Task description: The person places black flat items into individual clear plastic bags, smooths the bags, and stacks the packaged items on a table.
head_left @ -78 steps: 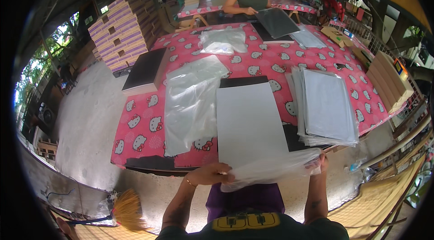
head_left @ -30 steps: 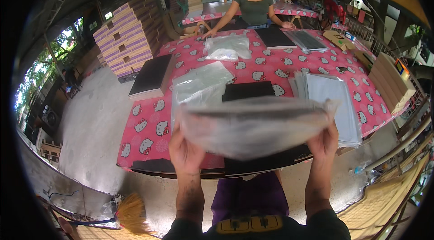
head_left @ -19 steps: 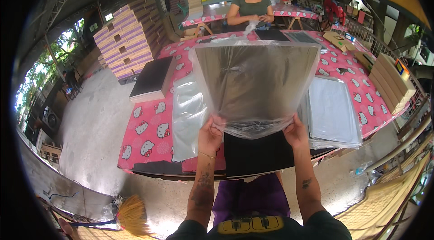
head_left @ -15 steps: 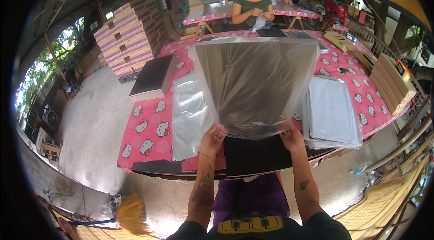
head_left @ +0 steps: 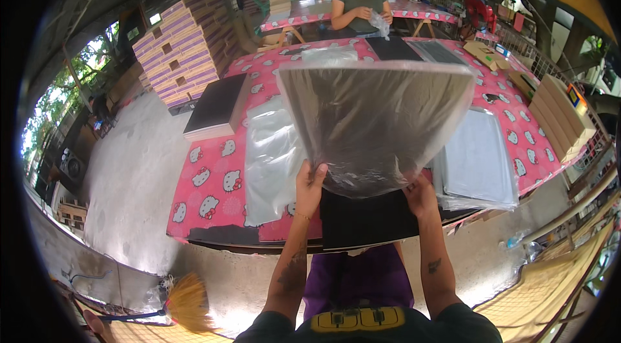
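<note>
A dark flat panel inside a clear plastic bag (head_left: pixel 381 126) is raised above the table, its far edge tilted up. My left hand (head_left: pixel 312 182) is closed on the bag's near left corner, thumb on top. At the near right corner, my right hand (head_left: pixel 420 193) pinches the plastic. Below the bag, a black sheet (head_left: pixel 365 219) lies at the table's near edge. Clear plastic sleeves (head_left: pixel 268 168) lie to the left of the bag, partly covered by it. On the right is a pile of pale sheets in plastic (head_left: pixel 480 159).
A stack of black-topped boards (head_left: pixel 217 107) sits on the left of the pink patterned table (head_left: pixel 210 178). Brown cartons (head_left: pixel 561 113) stand at the right edge. Across the table a person (head_left: pixel 362 3) handles clear plastic. Boxes (head_left: pixel 178 52) are piled on the floor; a broom (head_left: pixel 187 304) lies lower left.
The bagged panel has shifted slightly right and tilted, uncovering plastic at the table's far side. My left hand has moved up, its thumb now over the bag. The person opposite has moved their plastic slightly.
</note>
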